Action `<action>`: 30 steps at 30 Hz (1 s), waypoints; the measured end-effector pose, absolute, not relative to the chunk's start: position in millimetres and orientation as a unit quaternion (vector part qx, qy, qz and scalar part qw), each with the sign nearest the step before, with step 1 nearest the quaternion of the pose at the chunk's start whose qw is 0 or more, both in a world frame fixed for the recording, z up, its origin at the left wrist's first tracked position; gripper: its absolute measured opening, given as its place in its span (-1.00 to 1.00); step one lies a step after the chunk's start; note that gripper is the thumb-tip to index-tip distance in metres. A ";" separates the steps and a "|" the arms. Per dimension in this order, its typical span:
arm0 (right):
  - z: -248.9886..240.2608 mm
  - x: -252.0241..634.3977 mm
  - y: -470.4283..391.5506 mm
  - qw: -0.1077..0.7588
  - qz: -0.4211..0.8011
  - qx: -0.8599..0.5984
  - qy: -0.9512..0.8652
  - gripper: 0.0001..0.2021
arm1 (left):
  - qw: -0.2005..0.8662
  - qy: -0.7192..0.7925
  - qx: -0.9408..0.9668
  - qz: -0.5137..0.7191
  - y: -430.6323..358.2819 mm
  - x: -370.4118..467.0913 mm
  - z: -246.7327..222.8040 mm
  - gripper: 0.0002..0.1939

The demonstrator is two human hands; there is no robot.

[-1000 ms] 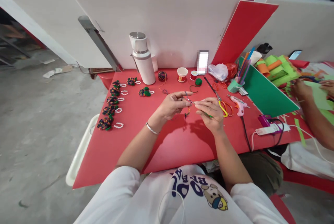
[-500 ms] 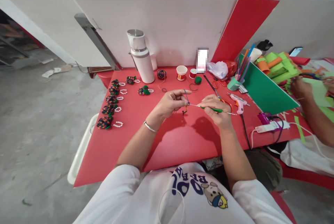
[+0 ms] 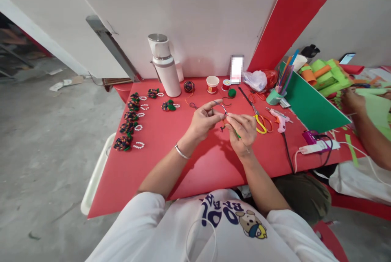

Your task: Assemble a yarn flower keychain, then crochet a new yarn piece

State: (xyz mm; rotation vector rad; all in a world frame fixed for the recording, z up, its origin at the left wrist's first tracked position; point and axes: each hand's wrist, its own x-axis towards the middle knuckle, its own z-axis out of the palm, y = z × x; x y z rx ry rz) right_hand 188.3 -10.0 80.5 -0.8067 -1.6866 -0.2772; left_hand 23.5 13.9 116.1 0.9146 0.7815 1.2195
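Over the red table, my left hand [image 3: 204, 120] pinches a small piece of crocheted yarn [image 3: 222, 126], with a dark strand running over its raised index finger. My right hand [image 3: 243, 131] is closed round a crochet hook [image 3: 238, 135]; its green handle is mostly hidden by the fingers. The hook's metal end meets the yarn close to my left fingertips. A multicoloured yarn ball [image 3: 189, 86] lies behind my left hand with a loose strand trailing from it. Yellow-handled scissors [image 3: 260, 124] lie just beyond my right hand.
Several dark knitted pieces with bead loops [image 3: 123, 143] line the table's left side. A white flask [image 3: 167, 72], paper cup [image 3: 212, 85], green yarn ball [image 3: 231, 93] and phone [image 3: 236, 69] stand or lie behind. Rightward are a glue gun [image 3: 281, 121], power strip [image 3: 319, 148] and another person's hand [image 3: 352, 101].
My right hand has moved left and turned, bringing the hook up against my left fingers. The scissors' yellow handle now shows. My left hand has shifted slightly right.
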 end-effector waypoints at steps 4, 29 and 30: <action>82.7 196.4 -5.9 0.591 -0.043 -0.302 -0.747 -0.69 | 0.736 0.315 0.380 0.463 17.2 12.4 120.2 -0.26; 70.6 198.7 1.9 0.621 0.260 -0.339 -0.657 -0.74 | 0.694 0.335 0.449 0.454 19.6 14.9 109.4 -0.41; 71.8 197.0 0.8 0.620 0.242 -0.344 -0.663 -0.75 | 0.690 0.336 0.450 0.457 19.2 15.4 109.3 -0.41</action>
